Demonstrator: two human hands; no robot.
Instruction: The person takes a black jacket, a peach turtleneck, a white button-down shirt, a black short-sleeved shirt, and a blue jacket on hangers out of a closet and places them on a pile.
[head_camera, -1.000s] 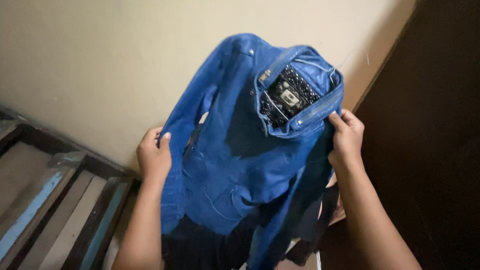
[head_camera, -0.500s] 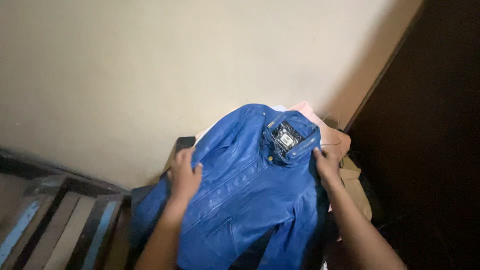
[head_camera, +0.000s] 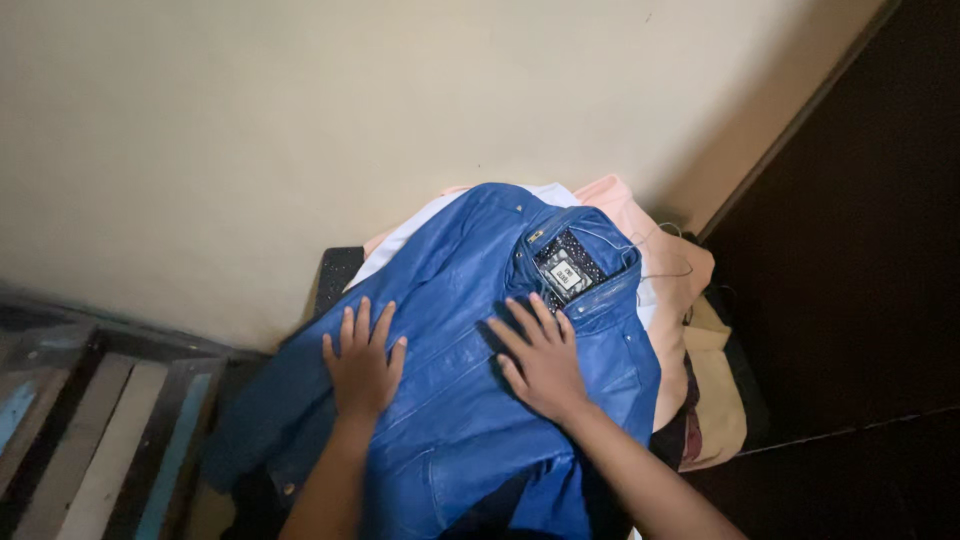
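Beige wall (head_camera: 300, 130) backs a pile of clothes (head_camera: 660, 270). Left hand (head_camera: 363, 362) and right hand (head_camera: 541, 362) both lie flat, fingers spread, gripping nothing, pressing the blue jacket (head_camera: 450, 400). A second ago they held it up by the shoulders; now it rests on the pile, collar (head_camera: 575, 265) at 1 o'clock.
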